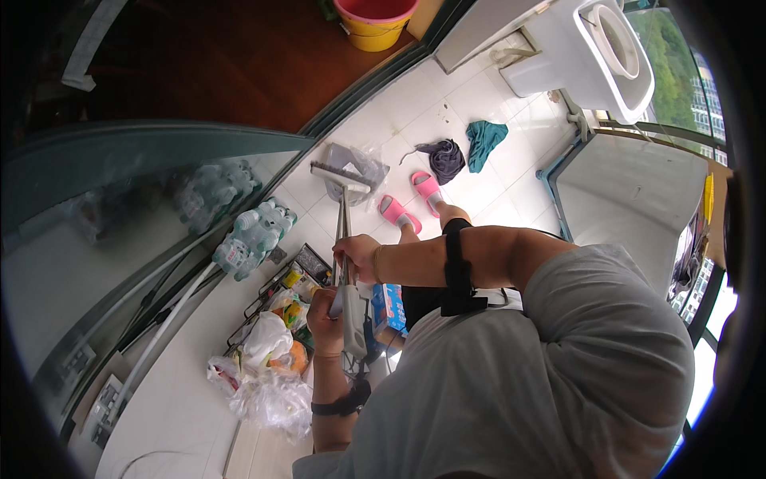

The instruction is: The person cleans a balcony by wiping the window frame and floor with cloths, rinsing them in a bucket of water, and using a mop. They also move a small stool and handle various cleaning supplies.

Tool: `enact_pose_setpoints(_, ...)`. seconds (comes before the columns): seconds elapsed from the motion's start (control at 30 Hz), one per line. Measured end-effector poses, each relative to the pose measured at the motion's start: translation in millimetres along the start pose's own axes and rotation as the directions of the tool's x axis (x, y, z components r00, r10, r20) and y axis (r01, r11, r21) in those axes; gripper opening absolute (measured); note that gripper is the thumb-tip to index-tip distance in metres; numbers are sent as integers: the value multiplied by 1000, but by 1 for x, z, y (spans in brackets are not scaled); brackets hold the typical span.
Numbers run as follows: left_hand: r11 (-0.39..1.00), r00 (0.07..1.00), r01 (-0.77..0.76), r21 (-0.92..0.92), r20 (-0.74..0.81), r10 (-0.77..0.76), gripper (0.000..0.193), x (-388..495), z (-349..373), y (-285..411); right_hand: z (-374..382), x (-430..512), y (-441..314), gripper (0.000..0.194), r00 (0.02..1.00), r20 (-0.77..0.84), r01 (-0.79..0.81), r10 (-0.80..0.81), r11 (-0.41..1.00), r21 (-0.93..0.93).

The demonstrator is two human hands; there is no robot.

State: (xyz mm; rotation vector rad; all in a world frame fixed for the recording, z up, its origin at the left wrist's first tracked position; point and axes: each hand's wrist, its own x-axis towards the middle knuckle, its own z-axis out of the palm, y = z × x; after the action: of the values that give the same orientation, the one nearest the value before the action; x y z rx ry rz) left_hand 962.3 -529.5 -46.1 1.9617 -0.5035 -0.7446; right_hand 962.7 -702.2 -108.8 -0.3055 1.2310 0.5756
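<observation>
My right hand [357, 257] wraps around slim metal poles [342, 221]. They run down to a broom head [340, 178] with dark bristles. My left hand [325, 320], nearer my body, is closed around the grey plastic upper handle [354, 323] of the same long-handled set. Beneath and beside the broom head is a grey dustpan [344, 157], with clear plastic film [376, 170] over its side. Which pole belongs to the broom and which to the dustpan I cannot tell.
Pink slippers [395, 209] are on my feet. A dark cloth [446, 160] and a teal cloth [486, 143] lie on white tiles. Bottles [254, 236] stand left, by a rack of bagged goods [269, 335]. A blue box [389, 308], washbasin [634, 102] and yellow bucket [377, 30] are around.
</observation>
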Motion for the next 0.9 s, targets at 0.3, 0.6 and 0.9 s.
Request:
enact_pose_setpoints(0.3, 901, 987, 51, -430, -114, -110, 26, 29, 30, 25, -133, -20, -115, 17, 971, -64, 232, -231, 840, 490)
enact_pose_setpoints(0.6, 736, 987, 72, -673, -59, -150, 20, 83, 15, 78, -296, -123, -61, 18, 944, -261, 204, -200, 979, -14)
enact_pose_setpoints(0.9, 749, 996, 84, -657, 32, -84, 25, 110, 44, 130, -310, -85, -35, 14, 968, -66, 250, -244, 962, 110)
